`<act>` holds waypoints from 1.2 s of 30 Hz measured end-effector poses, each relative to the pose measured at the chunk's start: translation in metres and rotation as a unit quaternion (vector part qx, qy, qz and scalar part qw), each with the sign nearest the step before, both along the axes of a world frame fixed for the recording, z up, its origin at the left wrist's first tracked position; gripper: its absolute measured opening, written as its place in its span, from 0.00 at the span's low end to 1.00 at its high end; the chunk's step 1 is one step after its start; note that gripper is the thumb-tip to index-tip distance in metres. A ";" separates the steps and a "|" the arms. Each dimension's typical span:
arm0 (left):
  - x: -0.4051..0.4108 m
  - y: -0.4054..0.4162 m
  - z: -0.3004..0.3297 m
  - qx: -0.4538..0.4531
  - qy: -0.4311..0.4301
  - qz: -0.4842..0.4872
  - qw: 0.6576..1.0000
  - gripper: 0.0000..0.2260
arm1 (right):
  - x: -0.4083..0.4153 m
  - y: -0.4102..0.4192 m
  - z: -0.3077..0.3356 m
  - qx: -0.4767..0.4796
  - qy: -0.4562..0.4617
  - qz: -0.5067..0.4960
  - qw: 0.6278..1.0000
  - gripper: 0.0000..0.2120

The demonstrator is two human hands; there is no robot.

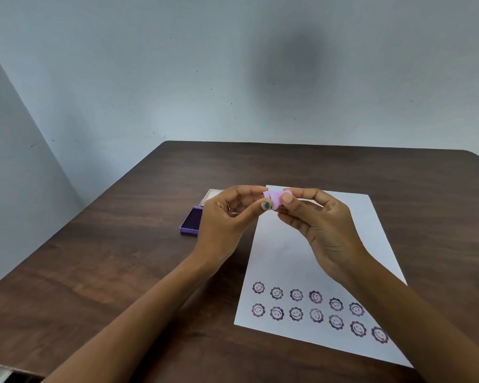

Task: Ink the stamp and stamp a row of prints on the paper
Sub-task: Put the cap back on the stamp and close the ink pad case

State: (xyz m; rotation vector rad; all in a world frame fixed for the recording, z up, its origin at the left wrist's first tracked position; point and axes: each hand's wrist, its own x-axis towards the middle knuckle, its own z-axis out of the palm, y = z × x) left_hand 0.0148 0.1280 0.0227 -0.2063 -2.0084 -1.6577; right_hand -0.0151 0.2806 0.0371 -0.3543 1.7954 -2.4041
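Left hand [227,217] hides much of the ink pad [190,221]; fingertips mask the stamp [275,199]; right forearm [398,313] covers some prints [296,304].

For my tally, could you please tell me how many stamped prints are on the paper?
13 on the paper, near its close edge: six in the upper row, seven in the lower. The right arm may hide more.
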 end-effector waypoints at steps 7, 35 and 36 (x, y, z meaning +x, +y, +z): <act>-0.002 0.000 -0.002 -0.030 0.004 0.027 0.999 0.11 | 0.000 -0.002 -0.003 0.018 0.015 -0.025 0.999 0.10; -0.005 -0.026 0.002 -0.180 -0.016 0.048 0.982 0.18 | -0.003 -0.001 -0.005 0.093 0.094 -0.050 0.990 0.11; -0.006 -0.033 0.003 -0.194 -0.032 0.062 0.979 0.19 | -0.003 0.000 -0.006 0.100 0.094 -0.055 0.989 0.11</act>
